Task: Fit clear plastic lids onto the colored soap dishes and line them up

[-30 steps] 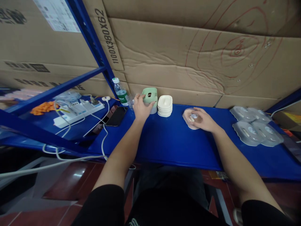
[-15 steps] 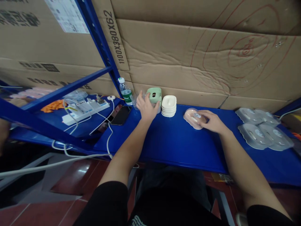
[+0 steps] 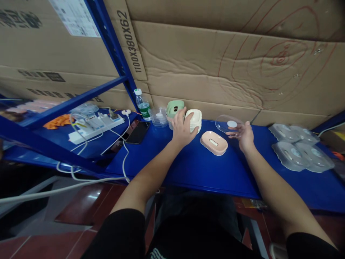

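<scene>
My right hand (image 3: 245, 137) holds a clear plastic lid (image 3: 229, 125) with a round white sticker, raised above the blue table. Below and left of it, a pink oval dish (image 3: 214, 143) lies uncovered, a pale insert at its centre. My left hand (image 3: 183, 126), fingers spread, reaches over the near left edge of a stack of cream dishes (image 3: 194, 118); whether its fingertips touch the stack is unclear. A green container (image 3: 175, 107) stands just behind that hand, partly covered by it.
Clear round containers (image 3: 159, 118) stand beside a water bottle (image 3: 143, 106) and a phone (image 3: 138, 132). Several lidded dishes (image 3: 293, 153) lie at the right. A power strip (image 3: 94, 127) and cables are left, by a blue frame post (image 3: 113, 43). Cardboard (image 3: 188, 72) backs the table.
The clear lid has come off the pink dish and moved up and right with my right hand. My left hand has shifted right from the green container to the cream stack.
</scene>
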Tool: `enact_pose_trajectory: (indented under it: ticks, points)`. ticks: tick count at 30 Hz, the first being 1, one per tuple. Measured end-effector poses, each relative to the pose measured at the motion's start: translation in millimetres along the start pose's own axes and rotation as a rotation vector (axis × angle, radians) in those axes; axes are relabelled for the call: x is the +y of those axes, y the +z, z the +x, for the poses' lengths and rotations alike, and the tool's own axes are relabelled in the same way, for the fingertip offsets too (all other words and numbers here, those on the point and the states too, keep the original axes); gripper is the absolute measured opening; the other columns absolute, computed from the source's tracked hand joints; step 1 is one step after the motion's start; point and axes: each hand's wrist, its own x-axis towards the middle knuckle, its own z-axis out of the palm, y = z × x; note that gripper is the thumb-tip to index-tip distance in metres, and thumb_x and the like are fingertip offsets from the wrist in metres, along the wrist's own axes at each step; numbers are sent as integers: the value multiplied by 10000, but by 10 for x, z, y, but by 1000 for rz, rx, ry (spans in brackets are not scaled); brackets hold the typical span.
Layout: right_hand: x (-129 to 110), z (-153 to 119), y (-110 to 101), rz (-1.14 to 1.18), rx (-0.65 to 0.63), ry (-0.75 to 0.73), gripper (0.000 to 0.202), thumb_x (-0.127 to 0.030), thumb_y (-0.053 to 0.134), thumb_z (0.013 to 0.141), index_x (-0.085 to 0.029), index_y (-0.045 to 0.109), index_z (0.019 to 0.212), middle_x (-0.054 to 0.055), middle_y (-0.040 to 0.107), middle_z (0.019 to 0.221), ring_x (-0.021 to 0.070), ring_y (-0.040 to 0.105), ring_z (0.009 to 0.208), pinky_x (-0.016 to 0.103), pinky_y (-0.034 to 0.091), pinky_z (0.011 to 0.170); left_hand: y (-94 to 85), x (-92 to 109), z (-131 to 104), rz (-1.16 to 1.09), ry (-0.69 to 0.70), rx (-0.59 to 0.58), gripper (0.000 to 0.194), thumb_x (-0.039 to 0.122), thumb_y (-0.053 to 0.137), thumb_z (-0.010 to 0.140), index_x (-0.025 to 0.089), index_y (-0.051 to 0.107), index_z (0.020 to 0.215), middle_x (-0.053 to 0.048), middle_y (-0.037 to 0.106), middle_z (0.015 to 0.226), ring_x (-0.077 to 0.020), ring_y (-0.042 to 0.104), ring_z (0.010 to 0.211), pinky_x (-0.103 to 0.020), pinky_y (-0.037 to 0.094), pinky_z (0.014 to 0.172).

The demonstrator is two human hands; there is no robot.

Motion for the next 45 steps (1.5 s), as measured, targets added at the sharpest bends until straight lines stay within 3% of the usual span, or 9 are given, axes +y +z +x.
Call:
enact_pose_trajectory:
  ticks: [4,13,18,24,29,33,36,41,45]
  points:
    - [-95,-3,-59,-7,-41,68,933,-1013,159,793,-241,634,1011,160,784,886,328,785,688,401,557,471,45,90,-58,-15,130,-39,593,487,638,925,234,582,1458,-187,452,1618,-434,370,1523,-611,292,1222]
    - [-308,-421,326,-11,-131,48,885,-997,305,822,-226,683,1033,94,741,675,232,677,438,294,317,283,-24,239,-75,-195,532,-311,485,457,572,1016,315,565,1480,-153,392,1676,-343,464,1488,-562,414,1183]
    - [-314,-465,371,11,-128,16,750,-903,479,865,-225,712,1087,65,754,695,193,584,363,331,406,316,-131,292,-18,-205,513,-451,375,440,610,990,259,695,1307,-120,477,1640,-344,538,1434,-517,478,1140]
    - [-291,-485,378,-4,-127,-55,654,-832,551,880,-262,689,1169,68,782,826,214,653,469,354,493,400,-155,157,45,-304,485,-386,563,719,754,807,239,731,1101,-156,677,1401,-347,666,1264,-508,550,1056]
    - [-319,-489,322,54,-119,-176,639,-816,485,921,-278,664,1216,94,786,1074,211,729,606,367,566,523,-313,-115,171,-130,207,-203,576,725,756,784,249,711,1104,-126,665,1400,-356,625,1318,-537,499,1109]
    - [-276,-428,252,-44,-26,-247,524,-729,588,923,-262,676,1142,77,782,1068,174,720,609,322,565,541,-579,-567,312,45,-177,137,569,599,737,864,203,640,1262,-163,597,1479,-370,486,1467,-540,397,1204]
    - [-209,-401,244,-102,-29,-257,486,-697,610,929,-253,691,1110,68,784,1046,164,712,602,312,563,543,-702,-911,342,130,-403,300,491,516,710,896,211,612,1269,-150,592,1492,-326,511,1449,-484,418,1193]
    - [-106,-388,242,-242,-94,-279,474,-662,620,943,-250,700,1164,73,786,1085,185,731,669,351,604,627,-621,-1199,265,58,-623,258,490,498,693,889,226,608,1288,-106,721,1282,-294,672,1217,-432,512,1070]
    - [-24,-354,209,-327,-130,-312,479,-639,621,953,-237,707,1198,87,785,1095,210,743,727,389,616,691,-519,-1235,230,28,-660,161,657,492,741,840,230,570,1417,-116,702,1380,-330,650,1288,-486,475,1118]
